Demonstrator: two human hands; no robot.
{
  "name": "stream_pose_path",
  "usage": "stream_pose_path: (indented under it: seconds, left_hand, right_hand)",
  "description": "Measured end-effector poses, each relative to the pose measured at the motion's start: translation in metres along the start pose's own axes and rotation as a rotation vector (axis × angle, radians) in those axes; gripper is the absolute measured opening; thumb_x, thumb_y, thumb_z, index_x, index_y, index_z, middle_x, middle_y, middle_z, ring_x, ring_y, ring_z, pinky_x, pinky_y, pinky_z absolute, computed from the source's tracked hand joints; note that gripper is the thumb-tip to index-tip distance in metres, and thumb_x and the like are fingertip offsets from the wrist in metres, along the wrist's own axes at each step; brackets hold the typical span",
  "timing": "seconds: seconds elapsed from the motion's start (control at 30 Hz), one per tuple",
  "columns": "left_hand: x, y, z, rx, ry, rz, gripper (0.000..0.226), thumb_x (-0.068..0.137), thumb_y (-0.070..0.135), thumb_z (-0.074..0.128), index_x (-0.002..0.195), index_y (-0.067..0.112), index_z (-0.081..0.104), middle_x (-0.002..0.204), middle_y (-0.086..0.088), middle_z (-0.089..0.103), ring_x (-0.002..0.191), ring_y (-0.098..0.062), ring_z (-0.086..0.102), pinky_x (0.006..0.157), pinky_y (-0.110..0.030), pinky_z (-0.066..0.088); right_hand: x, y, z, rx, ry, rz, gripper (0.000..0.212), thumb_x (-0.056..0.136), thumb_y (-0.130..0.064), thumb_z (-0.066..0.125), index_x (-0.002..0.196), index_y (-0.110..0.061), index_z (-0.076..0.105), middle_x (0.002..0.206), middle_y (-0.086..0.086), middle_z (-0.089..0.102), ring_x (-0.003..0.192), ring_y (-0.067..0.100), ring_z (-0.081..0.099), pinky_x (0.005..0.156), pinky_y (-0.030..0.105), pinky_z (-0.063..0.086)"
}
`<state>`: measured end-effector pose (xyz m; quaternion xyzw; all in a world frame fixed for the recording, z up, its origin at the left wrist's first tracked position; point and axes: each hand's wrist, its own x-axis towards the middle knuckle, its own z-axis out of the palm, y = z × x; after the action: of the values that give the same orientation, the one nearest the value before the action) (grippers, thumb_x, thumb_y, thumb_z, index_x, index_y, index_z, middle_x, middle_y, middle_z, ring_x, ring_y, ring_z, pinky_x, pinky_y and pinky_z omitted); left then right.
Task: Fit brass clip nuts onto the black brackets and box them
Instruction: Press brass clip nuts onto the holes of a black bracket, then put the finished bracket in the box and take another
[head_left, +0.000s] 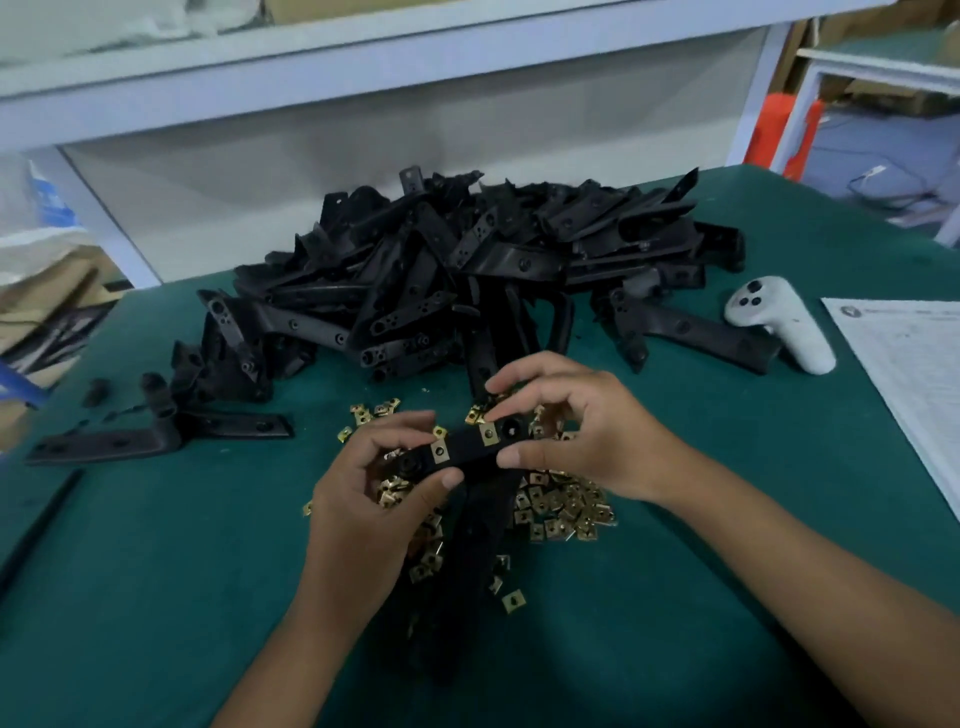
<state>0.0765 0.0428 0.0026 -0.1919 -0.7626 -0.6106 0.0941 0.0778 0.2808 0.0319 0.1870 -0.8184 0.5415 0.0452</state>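
A black bracket (470, 449) carrying two brass clip nuts (489, 433) is held above the loose nut pile (563, 506) on the green table (156, 571), the left hand (374, 488) gripping its near end and the right hand (576, 421) pinching its far end, with the bracket heap (467, 270) behind.

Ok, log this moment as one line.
step: fitting clip nuts | left hand: holds bracket | right hand: pinches clip nut on it | loose nuts: beneath

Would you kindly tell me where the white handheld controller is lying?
In the head view, the white handheld controller lies on the green mat at far right, between the black bracket pile and the printed paper sheet.
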Motion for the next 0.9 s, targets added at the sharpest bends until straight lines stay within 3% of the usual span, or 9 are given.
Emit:
stream_pose_path:
  seconds: [0.1,0.2,0.33,0.5,0.6,0.67,0.77,0.9]
  left_hand:
    - [0.006,0.020,0.004,0.116,0.025,0.109,0.027,0.076,0.045,0.081,0.097,0.042,0.065,0.125,0.015,0.066,0.123,-0.011,0.061,0.097,-0.031,0.047]
    - [0.009,0.049,0.016,0.216,0.007,0.207,0.027,0.076,0.052,0.075,0.099,0.047,0.063,0.127,0.021,0.062,0.124,-0.006,0.058,0.099,-0.029,0.045]
    - [0.002,0.088,0.058,0.219,-0.097,0.356,0.027,0.081,0.051,0.074,0.103,0.044,0.061,0.129,0.024,0.057,0.126,0.002,0.052,0.103,-0.011,0.036]
    - [-0.024,0.128,0.145,0.097,-0.264,0.498,0.026,0.080,0.044,0.075,0.102,0.033,0.066,0.128,0.014,0.059,0.124,-0.009,0.055,0.105,-0.021,0.037]
    - [-0.048,0.149,0.201,0.010,-0.399,0.537,0.028,0.074,0.048,0.074,0.096,0.031,0.070,0.126,0.018,0.059,0.122,-0.001,0.051,0.106,-0.014,0.031]
    - [-0.065,0.159,0.234,-0.052,-0.469,0.567,0.029,0.073,0.048,0.076,0.093,0.027,0.073,0.124,0.016,0.061,0.118,-0.001,0.052,0.104,-0.016,0.033]
    - [-0.089,0.169,0.274,-0.114,-0.553,0.592,0.028,0.075,0.046,0.081,0.093,0.026,0.073,0.123,0.016,0.061,0.119,0.000,0.051,0.103,-0.025,0.038]
    - [-0.111,0.174,0.315,-0.153,-0.642,0.634,0.031,0.077,0.052,0.074,0.097,0.029,0.071,0.123,0.019,0.059,0.119,-0.004,0.053,0.102,-0.032,0.042]
  right_hand:
    - [-0.008,-0.022,-0.018,-0.091,0.034,-0.055,0.026,0.079,-0.037,0.082,0.104,-0.030,0.078,0.127,-0.019,0.059,0.121,0.000,0.055,0.095,0.009,0.037]
    - [-0.033,-0.043,-0.040,-0.114,0.117,-0.101,0.026,0.080,-0.034,0.083,0.105,-0.029,0.077,0.128,-0.015,0.059,0.116,0.009,0.058,0.084,0.017,0.045]
    - [-0.098,-0.064,-0.072,-0.212,0.317,-0.140,0.027,0.081,-0.030,0.084,0.106,-0.030,0.075,0.127,-0.012,0.060,0.106,0.017,0.060,0.077,0.031,0.050]
    - [-0.211,-0.086,-0.111,-0.417,0.561,-0.026,0.030,0.080,-0.025,0.084,0.107,-0.026,0.072,0.125,-0.005,0.061,0.109,0.012,0.060,0.077,0.035,0.050]
    - [-0.283,-0.098,-0.127,-0.552,0.667,0.089,0.029,0.079,-0.025,0.083,0.106,-0.023,0.074,0.122,-0.003,0.062,0.112,0.016,0.061,0.081,0.042,0.051]
    - [-0.325,-0.107,-0.133,-0.603,0.725,0.168,0.029,0.079,-0.026,0.083,0.106,-0.020,0.075,0.121,-0.002,0.063,0.116,0.017,0.061,0.088,0.041,0.051]
    - [-0.372,-0.121,-0.139,-0.646,0.776,0.280,0.030,0.079,-0.025,0.083,0.107,-0.023,0.075,0.120,-0.002,0.063,0.118,0.012,0.061,0.100,0.027,0.047]
    - [-0.413,-0.129,-0.139,-0.712,0.854,0.395,0.030,0.079,-0.027,0.082,0.107,-0.020,0.076,0.118,-0.003,0.063,0.114,0.011,0.061,0.094,0.025,0.049]
